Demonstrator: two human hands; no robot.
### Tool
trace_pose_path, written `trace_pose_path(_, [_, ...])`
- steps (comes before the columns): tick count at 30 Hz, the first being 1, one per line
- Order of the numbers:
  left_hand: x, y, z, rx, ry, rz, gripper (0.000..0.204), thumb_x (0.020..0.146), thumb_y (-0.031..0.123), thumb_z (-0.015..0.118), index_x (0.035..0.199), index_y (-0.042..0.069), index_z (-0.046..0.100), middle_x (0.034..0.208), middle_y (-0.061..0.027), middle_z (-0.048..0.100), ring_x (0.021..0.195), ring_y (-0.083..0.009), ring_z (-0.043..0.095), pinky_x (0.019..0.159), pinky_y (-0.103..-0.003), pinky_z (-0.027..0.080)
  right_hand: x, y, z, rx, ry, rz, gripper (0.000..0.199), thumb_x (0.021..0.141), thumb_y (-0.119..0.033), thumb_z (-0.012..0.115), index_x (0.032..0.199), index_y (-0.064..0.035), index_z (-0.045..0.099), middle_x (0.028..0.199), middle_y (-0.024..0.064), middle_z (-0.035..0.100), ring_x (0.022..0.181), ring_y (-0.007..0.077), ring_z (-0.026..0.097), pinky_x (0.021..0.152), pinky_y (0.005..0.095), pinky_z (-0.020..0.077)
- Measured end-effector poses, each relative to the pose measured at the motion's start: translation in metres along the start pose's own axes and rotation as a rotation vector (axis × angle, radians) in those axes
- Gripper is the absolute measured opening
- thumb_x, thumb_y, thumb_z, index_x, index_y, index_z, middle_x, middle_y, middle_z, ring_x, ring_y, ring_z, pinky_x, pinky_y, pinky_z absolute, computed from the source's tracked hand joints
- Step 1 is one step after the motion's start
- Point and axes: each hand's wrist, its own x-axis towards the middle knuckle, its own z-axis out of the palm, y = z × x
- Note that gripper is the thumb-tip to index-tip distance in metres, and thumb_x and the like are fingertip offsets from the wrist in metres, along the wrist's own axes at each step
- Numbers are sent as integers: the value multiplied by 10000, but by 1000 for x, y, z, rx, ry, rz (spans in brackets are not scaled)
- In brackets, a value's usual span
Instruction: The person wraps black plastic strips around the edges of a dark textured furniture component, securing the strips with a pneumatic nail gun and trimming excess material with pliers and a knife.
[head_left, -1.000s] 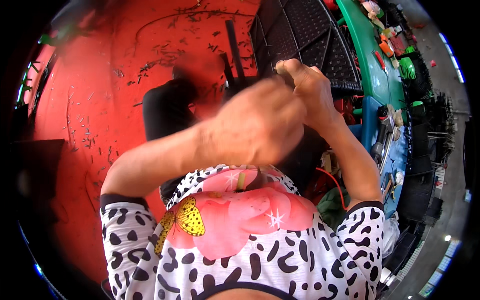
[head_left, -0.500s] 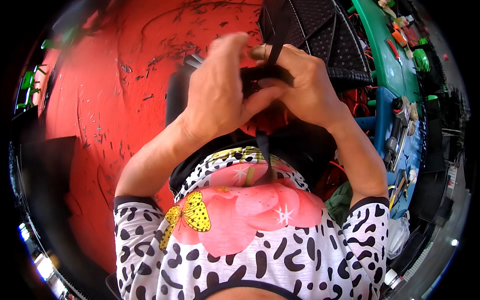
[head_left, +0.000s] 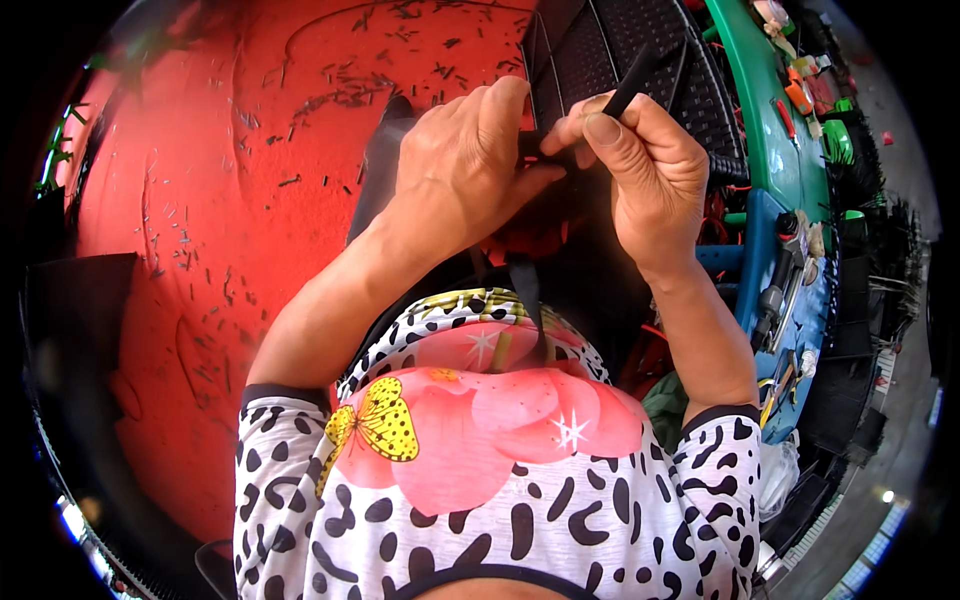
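Note:
My right hand [head_left: 655, 180] pinches a flat black strip [head_left: 632, 80] between thumb and fingers; its end sticks up and to the right past the fingertips. To its left, my left hand [head_left: 460, 155] is curled, back upward, at a dark piece in front of my lap, its thumb pointing toward my right hand. What its fingers grip is hidden behind the hand. A woven black panel [head_left: 650, 60] with a checked weave stands just beyond my right hand. Another black strip [head_left: 526, 290] hangs down over my shirt.
Many short black scraps [head_left: 345, 95] lie on the red floor [head_left: 230, 60] at left. At right stand a green table [head_left: 765, 80] and a blue stool-like surface [head_left: 800, 330], with a power tool [head_left: 782, 285] and hand tools on them. A dark panel [head_left: 75, 330] is at far left.
My right hand has swung right and turned thumb-side toward me, bringing the black strip to a slant. My left hand has shifted slightly right and down, away from the right hand.

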Motion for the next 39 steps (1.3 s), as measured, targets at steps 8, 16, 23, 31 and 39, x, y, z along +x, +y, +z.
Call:
trace_pose_path(8, [-3,-7,11,-31,255,165,555,614,290,848,1013,25,567,761,-71,597,637,-236,609,566,-326,493,-11,-11,8,93,44,24,166,936,-108,575,823,13,581,709,23,591,643,58,509,595,203,424])
trace_pose_path(16, [-6,-7,7,-87,205,256,395,700,315,738,915,54,534,704,-42,537,600,-222,558,544,-329,445,-9,-37,6,-12,-17,77,165,925,-79,586,800,28,572,703,9,560,655,51,512,594,191,417])
trace_pose_path(23, [-10,1,13,-322,321,143,489,613,94,816,979,29,498,785,-108,593,611,-288,580,549,-371,460,32,-46,4,-524,-292,-190,103,841,-3,646,762,33,589,759,33,579,657,86,510,604,204,413])
trace_pose_path(31, [-14,5,7,-457,127,-50,414,601,120,826,905,18,563,804,-119,620,668,-307,592,615,-378,481,48,-32,5,-411,-107,161,626,766,40,710,1306,-21,400,645,5,510,562,41,480,522,190,402])
trace_pose_path(39, [-16,2,4,-439,90,-8,390,631,43,808,910,-12,541,814,-139,606,710,-259,587,647,-320,483,58,-14,-27,-647,-487,-235,240,766,11,671,1002,17,634,818,143,613,714,300,631,624,330,516])
